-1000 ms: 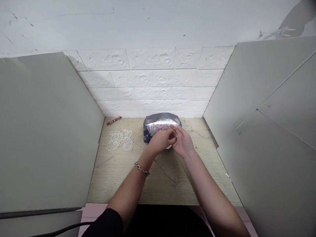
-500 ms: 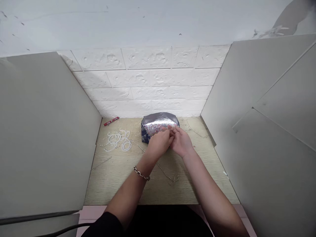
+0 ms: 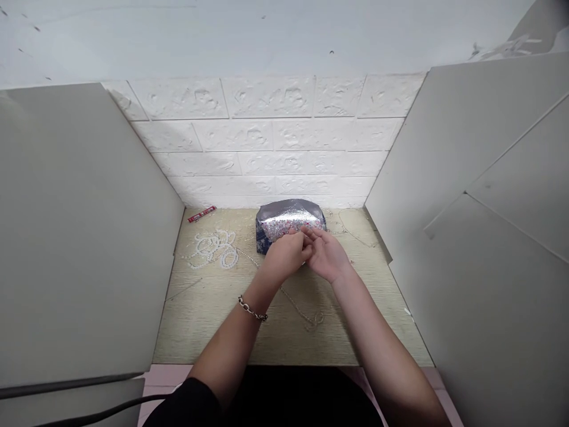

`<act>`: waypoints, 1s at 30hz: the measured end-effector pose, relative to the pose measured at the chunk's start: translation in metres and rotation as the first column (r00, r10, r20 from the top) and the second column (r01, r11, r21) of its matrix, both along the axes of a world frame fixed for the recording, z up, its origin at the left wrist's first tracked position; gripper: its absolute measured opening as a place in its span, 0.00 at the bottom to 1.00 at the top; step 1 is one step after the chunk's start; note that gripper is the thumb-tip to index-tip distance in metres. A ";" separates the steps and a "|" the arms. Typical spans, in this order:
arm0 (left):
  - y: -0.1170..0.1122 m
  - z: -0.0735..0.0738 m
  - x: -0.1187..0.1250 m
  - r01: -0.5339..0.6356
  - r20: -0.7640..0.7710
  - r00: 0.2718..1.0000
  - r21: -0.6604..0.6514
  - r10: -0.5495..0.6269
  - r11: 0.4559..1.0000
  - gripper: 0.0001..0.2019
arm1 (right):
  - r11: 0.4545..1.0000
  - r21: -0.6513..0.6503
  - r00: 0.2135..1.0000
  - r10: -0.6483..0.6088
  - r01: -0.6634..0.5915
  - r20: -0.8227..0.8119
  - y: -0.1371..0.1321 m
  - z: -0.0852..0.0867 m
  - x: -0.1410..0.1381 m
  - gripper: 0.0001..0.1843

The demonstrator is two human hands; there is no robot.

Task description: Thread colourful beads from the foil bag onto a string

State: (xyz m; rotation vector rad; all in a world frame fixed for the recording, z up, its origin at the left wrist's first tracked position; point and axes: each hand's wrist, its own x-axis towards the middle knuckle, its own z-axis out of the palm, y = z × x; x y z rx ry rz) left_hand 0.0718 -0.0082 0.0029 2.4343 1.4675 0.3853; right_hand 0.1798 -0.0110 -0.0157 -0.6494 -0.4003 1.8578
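A silver-lined pouch [image 3: 291,209] with dark blue patterned sides stands near the back wall and holds many small pink and clear beads [image 3: 282,226]. In front of its opening, my left hand [image 3: 287,255] is closed, back up, with its fingertips bent down at the beads. Close against it, my right hand [image 3: 328,255] is turned palm up, its fingers drawn together and reaching to the left fingertips. Whatever lies between the fingers is too small to make out. A thin strand of beads [image 3: 296,305] runs beneath my left forearm to a small coil.
White beaded strands [image 3: 217,249] lie coiled at the left of the table [image 3: 284,350]. A red strip [image 3: 202,214] lies at the back left. Fine strands [image 3: 355,234] lie at the back right. Grey panels [image 3: 480,207] stand on both sides.
The view has shifted slightly. Both hands keep nearly the same pose at the pouch, and the strands on the table lie as before.
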 end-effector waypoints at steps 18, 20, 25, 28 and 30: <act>0.002 0.000 -0.004 0.083 0.056 0.995 0.035 -0.084 0.996 0.11 | 0.998 0.054 0.998 -0.032 0.029 0.045 -0.001 0.002 0.001 0.07; 0.003 -0.001 -0.004 0.086 0.034 0.996 0.034 -0.087 0.996 0.11 | 0.998 0.054 0.997 -0.033 0.030 0.068 -0.001 0.002 0.000 0.07; 0.004 -0.002 -0.004 0.079 0.021 0.997 0.031 -0.080 0.996 0.11 | 0.999 0.037 0.999 -0.028 0.026 0.043 0.000 0.000 -0.001 0.07; 0.005 -0.001 -0.004 0.102 0.096 0.990 0.034 -0.105 0.994 0.09 | 0.999 0.018 0.999 -0.044 0.044 0.007 0.001 0.001 0.001 0.07; 0.005 0.001 -0.004 0.095 0.155 0.983 0.034 -0.099 0.995 0.08 | 0.998 -0.003 0.998 -0.061 0.061 -0.010 0.002 0.001 0.003 0.07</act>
